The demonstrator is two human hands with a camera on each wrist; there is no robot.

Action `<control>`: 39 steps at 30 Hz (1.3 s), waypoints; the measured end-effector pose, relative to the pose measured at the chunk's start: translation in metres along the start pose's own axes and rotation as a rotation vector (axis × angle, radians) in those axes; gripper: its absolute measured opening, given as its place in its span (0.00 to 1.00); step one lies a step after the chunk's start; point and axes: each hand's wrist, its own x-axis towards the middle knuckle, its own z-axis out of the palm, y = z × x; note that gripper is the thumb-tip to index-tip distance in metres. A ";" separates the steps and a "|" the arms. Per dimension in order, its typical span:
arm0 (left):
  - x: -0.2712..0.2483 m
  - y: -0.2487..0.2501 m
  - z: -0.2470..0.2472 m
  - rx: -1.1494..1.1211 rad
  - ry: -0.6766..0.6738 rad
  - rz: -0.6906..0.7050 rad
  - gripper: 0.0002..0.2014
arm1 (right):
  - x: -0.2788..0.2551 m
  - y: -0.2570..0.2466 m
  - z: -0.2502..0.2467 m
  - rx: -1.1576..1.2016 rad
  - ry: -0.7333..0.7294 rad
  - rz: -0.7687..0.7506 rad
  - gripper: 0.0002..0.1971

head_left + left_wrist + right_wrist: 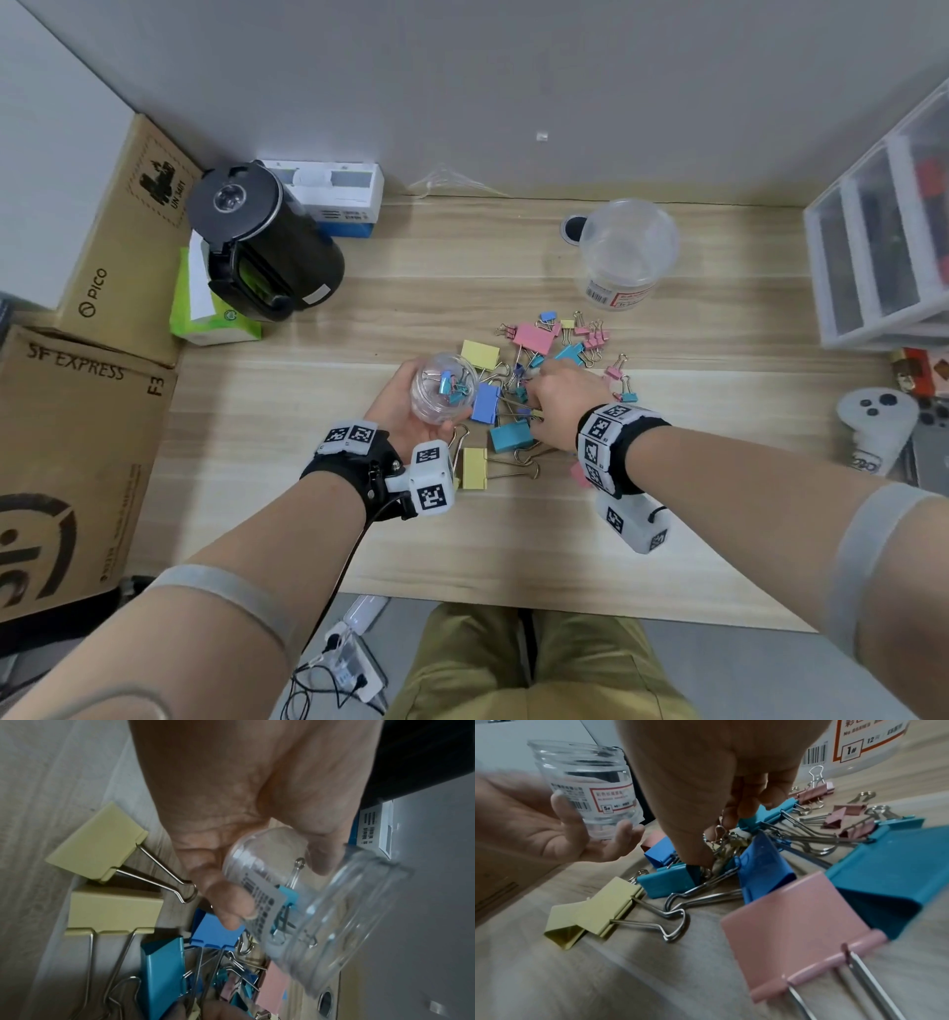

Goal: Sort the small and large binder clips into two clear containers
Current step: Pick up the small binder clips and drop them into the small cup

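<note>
1. Binder clips [534, 380] heaped mid-desk: large yellow, pink, blue and teal ones tangled with small pink and blue ones, wire handles crossing.
2. Small clear jar [442, 393] held just left of the heap, tilted, mouth up, a few small blue clips [452, 386] inside.
3. Left hand [405, 406] cradling that jar, palm up, fingers [226, 902] and thumb curled round its labelled wall.
4. Right hand [557, 398] down in the heap, thumb and fingertips [734, 817] pinched together among the small clips' wire handles; which clip is gripped cannot be told.
5. Large clear container [627, 252] upright farther back on the wooden desk [359, 334], apart from the heap, nothing visible inside.
6. Black kettle [262, 241] at far left, by cardboard boxes [82, 411]; plastic drawer unit [883, 246] at right.
</note>
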 end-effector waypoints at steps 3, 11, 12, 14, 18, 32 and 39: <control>-0.002 0.001 -0.005 -0.014 -0.010 0.010 0.24 | -0.002 -0.002 -0.005 0.006 0.027 -0.039 0.11; -0.015 0.014 -0.009 -0.020 0.065 0.054 0.23 | 0.003 -0.026 -0.016 0.128 -0.049 -0.079 0.10; -0.016 0.015 -0.011 -0.020 0.059 0.055 0.23 | 0.006 -0.028 -0.013 0.180 -0.055 -0.064 0.09; -0.017 0.015 -0.016 -0.019 0.053 0.059 0.24 | 0.010 -0.029 -0.006 0.289 -0.038 -0.034 0.08; -0.018 0.012 -0.022 -0.010 0.061 0.064 0.28 | 0.010 -0.025 -0.002 0.405 0.005 0.034 0.09; -0.020 0.014 -0.009 0.026 0.073 0.051 0.23 | -0.001 -0.024 -0.002 0.433 -0.018 0.013 0.08; -0.016 0.013 -0.011 0.046 0.072 0.070 0.22 | -0.001 0.013 -0.014 0.165 0.031 -0.015 0.06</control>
